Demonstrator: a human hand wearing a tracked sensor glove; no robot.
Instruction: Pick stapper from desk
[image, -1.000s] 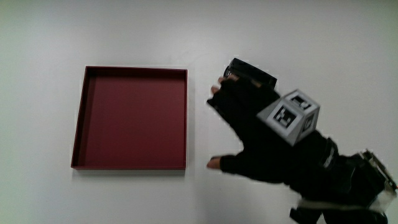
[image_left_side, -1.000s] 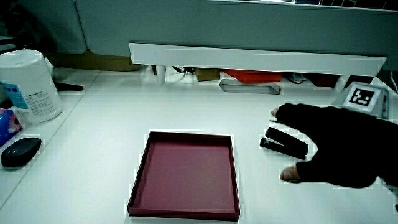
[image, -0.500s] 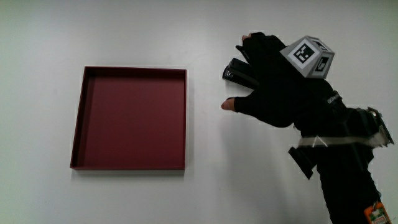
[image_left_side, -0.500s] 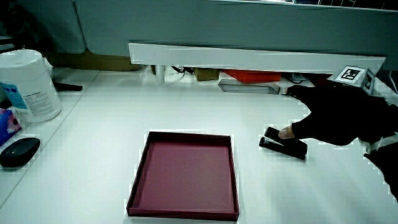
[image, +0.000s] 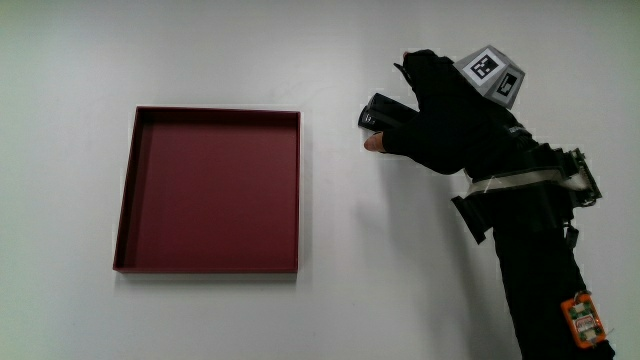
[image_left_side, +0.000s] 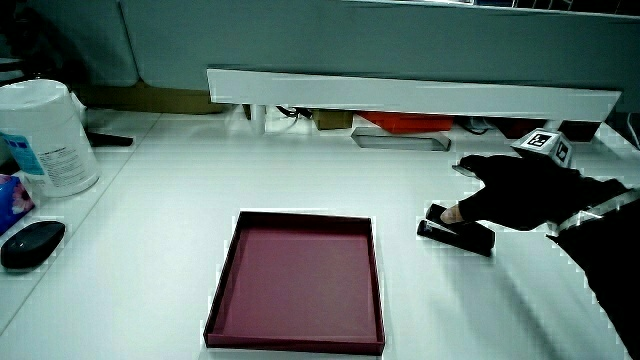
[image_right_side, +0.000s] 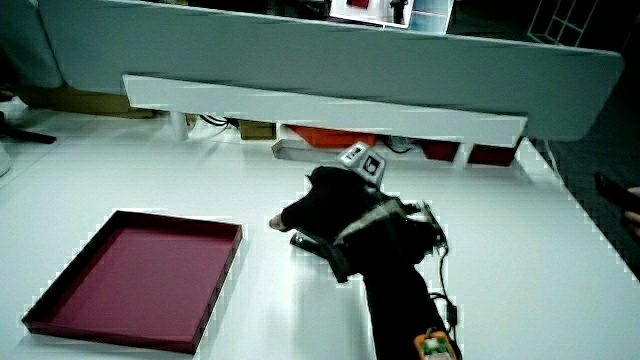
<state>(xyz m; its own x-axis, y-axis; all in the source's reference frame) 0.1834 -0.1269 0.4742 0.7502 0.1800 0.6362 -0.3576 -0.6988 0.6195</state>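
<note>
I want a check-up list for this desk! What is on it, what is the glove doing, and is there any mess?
Surface: white table, mostly bare.
Job's things: black stapler lies on the table beside the red tray, apart from it; tray holds nothing.
Clutter: white canister and black mouse at the table's edge.
Grippers: hand rests over the stapler, thumb tip against it; stapler not lifted.
Cables: nothing seen.
Surroundings: low partition with a shelf.
</note>
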